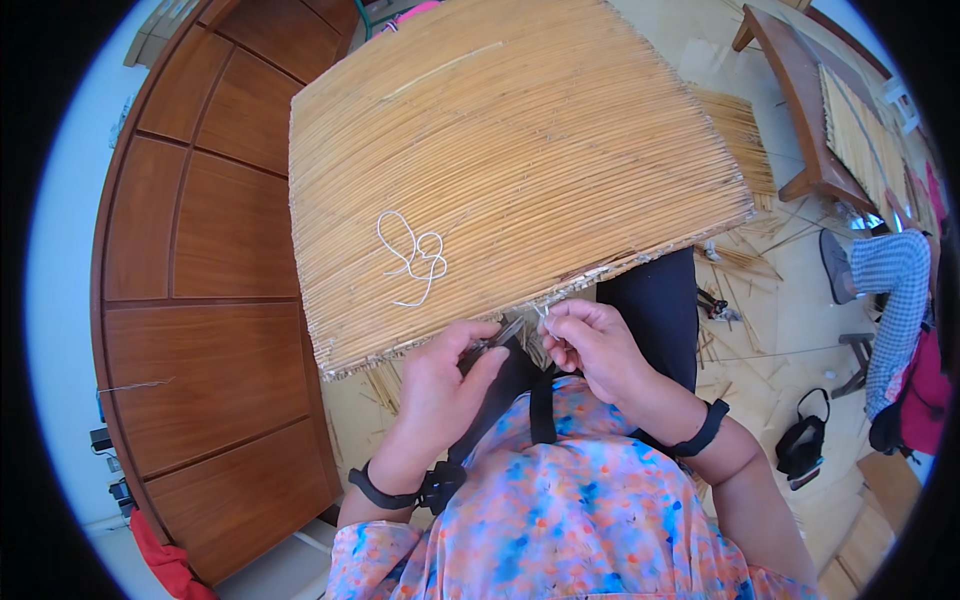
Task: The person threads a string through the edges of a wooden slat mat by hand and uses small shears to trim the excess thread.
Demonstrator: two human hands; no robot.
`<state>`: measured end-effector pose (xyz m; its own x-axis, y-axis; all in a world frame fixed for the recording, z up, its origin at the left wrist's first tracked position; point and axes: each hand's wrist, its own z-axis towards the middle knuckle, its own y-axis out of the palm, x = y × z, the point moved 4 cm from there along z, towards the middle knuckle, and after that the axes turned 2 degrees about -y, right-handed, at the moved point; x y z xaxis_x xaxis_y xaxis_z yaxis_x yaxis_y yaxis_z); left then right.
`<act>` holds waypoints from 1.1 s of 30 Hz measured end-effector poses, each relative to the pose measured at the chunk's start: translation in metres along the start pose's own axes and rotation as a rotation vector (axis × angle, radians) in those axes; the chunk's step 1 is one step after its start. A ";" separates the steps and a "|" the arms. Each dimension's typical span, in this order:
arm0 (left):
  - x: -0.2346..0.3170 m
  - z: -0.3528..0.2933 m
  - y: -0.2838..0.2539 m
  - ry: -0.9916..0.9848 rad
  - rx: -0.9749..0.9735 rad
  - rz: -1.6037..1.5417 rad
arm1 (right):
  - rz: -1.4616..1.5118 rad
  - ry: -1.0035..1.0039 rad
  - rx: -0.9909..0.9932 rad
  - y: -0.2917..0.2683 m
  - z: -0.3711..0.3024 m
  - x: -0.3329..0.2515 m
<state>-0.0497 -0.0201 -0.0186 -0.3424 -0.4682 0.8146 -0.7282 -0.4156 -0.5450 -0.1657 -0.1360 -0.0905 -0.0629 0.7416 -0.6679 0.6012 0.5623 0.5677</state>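
A large mat of straw-coloured reeds (520, 180) lies in front of me, its near edge just above my lap. My left hand (435, 380) is closed around a small dark metal tool with a narrow pointed tip (497, 341); too little shows to tell its exact kind. The tip points toward my right hand (597, 348), close below the mat's edge. Thumb and fingers of that hand pinch a short piece of white string (543, 312) at the edge. Another length of white string (410, 262) lies loosely curled on the mat, left of centre.
A brown wooden panelled cabinet (225, 290) stands along the left. Loose reeds (735, 260) and a black bag (803, 445) lie on the floor to the right. A person's leg in checked trousers (885, 290) is beside a wooden bench (800, 110) at the far right.
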 end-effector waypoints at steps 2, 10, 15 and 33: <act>0.008 0.005 0.006 0.026 0.003 0.103 | 0.001 0.000 -0.004 -0.002 0.000 0.000; 0.026 0.017 0.009 -0.077 -0.093 0.203 | -0.031 -0.010 -0.052 -0.003 0.002 0.000; 0.028 0.024 0.011 -0.053 -0.030 0.204 | -0.065 -0.035 -0.049 -0.002 0.003 -0.005; 0.040 0.026 0.008 -0.007 -0.061 0.301 | -0.112 -0.036 -0.088 -0.003 0.004 -0.010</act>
<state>-0.0539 -0.0623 0.0045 -0.5442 -0.5688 0.6167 -0.6290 -0.2098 -0.7486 -0.1633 -0.1469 -0.0871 -0.0956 0.6598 -0.7453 0.5195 0.6718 0.5281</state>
